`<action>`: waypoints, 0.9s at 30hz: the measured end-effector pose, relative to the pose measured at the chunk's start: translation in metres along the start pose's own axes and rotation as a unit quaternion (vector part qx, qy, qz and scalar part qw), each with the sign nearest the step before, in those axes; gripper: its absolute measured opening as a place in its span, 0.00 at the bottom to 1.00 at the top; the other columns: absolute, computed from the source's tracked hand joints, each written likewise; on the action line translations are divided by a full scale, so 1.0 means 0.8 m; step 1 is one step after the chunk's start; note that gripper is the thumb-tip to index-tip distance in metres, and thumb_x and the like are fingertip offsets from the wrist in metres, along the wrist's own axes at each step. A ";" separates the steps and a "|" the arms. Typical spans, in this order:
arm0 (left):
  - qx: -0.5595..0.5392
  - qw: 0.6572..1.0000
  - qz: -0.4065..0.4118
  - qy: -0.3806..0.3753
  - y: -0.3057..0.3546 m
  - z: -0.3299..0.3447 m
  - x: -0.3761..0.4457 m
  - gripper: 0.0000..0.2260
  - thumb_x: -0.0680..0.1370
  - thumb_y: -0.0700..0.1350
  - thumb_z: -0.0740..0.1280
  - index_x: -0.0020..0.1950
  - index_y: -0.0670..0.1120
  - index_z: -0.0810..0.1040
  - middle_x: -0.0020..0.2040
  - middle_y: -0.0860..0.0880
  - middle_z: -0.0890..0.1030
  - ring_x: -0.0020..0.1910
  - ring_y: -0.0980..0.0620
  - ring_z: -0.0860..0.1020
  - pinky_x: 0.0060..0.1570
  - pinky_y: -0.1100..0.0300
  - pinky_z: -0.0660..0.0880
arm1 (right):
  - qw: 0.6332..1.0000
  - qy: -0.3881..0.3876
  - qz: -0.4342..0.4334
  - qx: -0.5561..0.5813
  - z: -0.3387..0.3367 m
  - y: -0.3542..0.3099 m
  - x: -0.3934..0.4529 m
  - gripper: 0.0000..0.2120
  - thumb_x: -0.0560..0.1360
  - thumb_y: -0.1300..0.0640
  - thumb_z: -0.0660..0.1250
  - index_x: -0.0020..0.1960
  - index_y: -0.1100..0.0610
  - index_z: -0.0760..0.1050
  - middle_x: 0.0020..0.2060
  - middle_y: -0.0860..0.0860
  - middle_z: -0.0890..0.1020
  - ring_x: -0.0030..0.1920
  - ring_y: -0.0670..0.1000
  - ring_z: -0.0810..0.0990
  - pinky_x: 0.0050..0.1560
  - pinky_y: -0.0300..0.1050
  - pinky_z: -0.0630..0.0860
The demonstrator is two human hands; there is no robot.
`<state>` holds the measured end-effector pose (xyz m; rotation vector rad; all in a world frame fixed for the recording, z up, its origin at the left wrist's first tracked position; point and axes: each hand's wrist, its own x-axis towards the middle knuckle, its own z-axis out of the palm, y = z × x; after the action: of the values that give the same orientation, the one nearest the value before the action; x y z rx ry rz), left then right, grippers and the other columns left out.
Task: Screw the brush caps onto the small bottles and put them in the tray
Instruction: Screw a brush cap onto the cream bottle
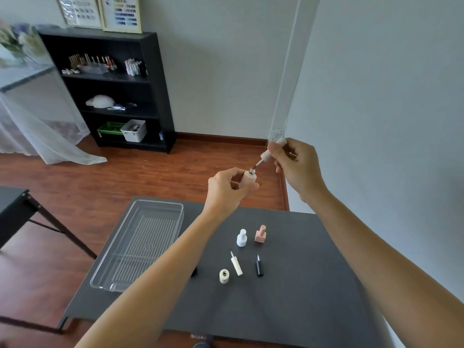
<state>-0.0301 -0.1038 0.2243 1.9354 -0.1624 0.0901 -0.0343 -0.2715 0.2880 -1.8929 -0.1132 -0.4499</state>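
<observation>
My left hand [227, 190] holds a small pink bottle [250, 177] up above the table, its open neck tilted right. My right hand [295, 163] grips a pale pink brush cap [266, 154], whose brush tip sits just at the bottle's mouth. On the dark table [288, 297] stand a capped white bottle [241, 238] and a capped pink square bottle [260, 233]. Nearer me lie a cream brush cap [236, 264], a black brush cap [258, 267] and an open cream bottle [224, 276]. A clear plastic tray [113, 280] lies at the left with nothing in it.
A black object [193, 272] shows partly behind my left forearm. The wall runs close along the table's right side. A black shelf unit [150, 96] stands across the wooden floor, and another dark table [12, 204] stands to the left.
</observation>
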 end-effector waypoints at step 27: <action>-0.012 1.000 0.012 0.013 0.028 -0.016 -0.050 0.11 0.70 0.50 0.78 0.50 0.52 0.83 0.43 0.53 0.85 0.41 0.53 0.83 0.31 0.75 0.73 | 0.991 -0.058 -0.075 -0.098 -0.004 -0.036 -0.029 0.11 0.78 0.50 0.68 0.39 0.52 0.80 0.31 0.38 0.83 0.29 0.38 0.77 0.39 0.37 0.74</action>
<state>-0.0728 -0.0967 0.2440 1.9083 -0.1679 0.1281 -0.0652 -0.2610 0.3060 -2.1137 -0.3000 -0.4658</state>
